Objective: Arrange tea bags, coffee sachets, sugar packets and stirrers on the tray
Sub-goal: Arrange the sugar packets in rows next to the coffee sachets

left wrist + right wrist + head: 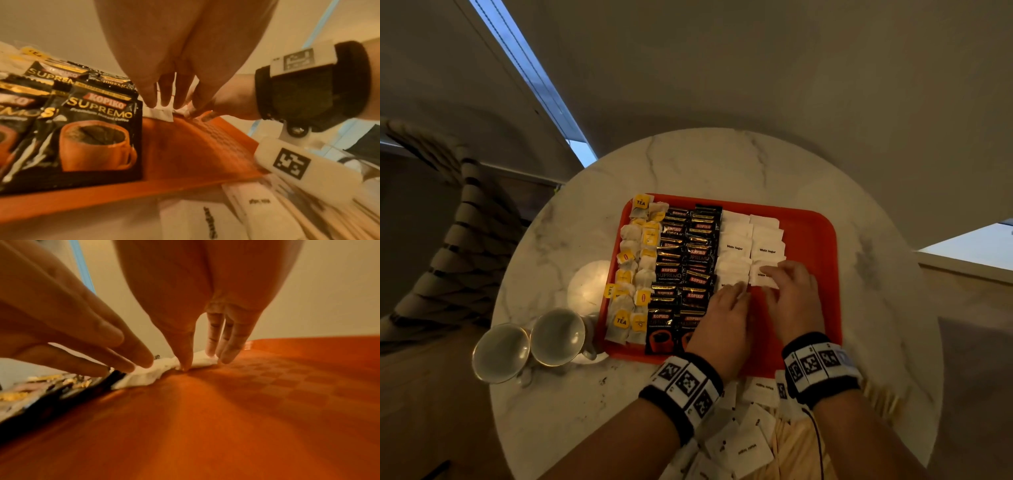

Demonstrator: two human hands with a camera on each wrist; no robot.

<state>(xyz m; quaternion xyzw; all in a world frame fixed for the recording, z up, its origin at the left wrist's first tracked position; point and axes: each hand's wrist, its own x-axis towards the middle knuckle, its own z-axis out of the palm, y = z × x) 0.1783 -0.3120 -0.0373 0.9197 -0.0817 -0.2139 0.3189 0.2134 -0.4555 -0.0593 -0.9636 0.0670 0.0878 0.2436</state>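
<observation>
Head view, left to right: two cups (pixel 530 346) stand on your marble surface (pixel 722 161), just beside the orange tray (pixel 815 240). On the tray run two columns of tea bags (pixel 631 270), then two of coffee sachets (pixel 683 270), then two of sugar packets (pixel 751 243). Your left hand (pixel 724 320) lies with straight fingers (pixel 165 92) pressing the near end of the left sugar column; its grip is released. Your right hand (pixel 792 296) presses the nearest packet (pixel 762 275) of the right column with extended fingers (pixel 211 344), thumb at its edge, grip likewise released. Loose packets (pixel 751 445) and stirrers (pixel 791 442) lie on the surface under your wrists.
</observation>
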